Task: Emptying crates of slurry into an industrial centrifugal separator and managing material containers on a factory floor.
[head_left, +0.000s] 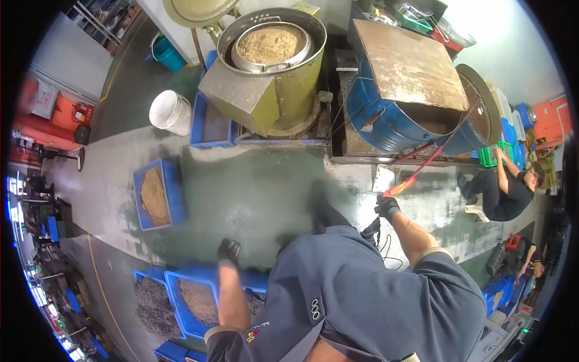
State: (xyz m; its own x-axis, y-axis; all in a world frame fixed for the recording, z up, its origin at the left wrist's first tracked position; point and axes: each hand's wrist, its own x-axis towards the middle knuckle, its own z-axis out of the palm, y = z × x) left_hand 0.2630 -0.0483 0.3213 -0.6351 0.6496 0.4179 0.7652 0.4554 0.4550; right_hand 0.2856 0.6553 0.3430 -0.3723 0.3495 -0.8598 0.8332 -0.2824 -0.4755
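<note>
My right hand, in a dark glove, is closed at the near end of a long red pole. Yellow-orange patches mark the pole near my grip, and its far end reaches toward the blue drums. Just beyond that hand is a whitish flat scoop or pan, with a second red handle running up behind it. My left hand, also gloved, hangs low over the green floor, blurred, so its fingers are unclear. Nearest to it are blue bins of dark and brownish loose material.
A yellow-green round machine holds a metal basket of tan granules. Blue drums stand beside it under a brown board. A blue bin and white bucket sit left. Another person sits at right.
</note>
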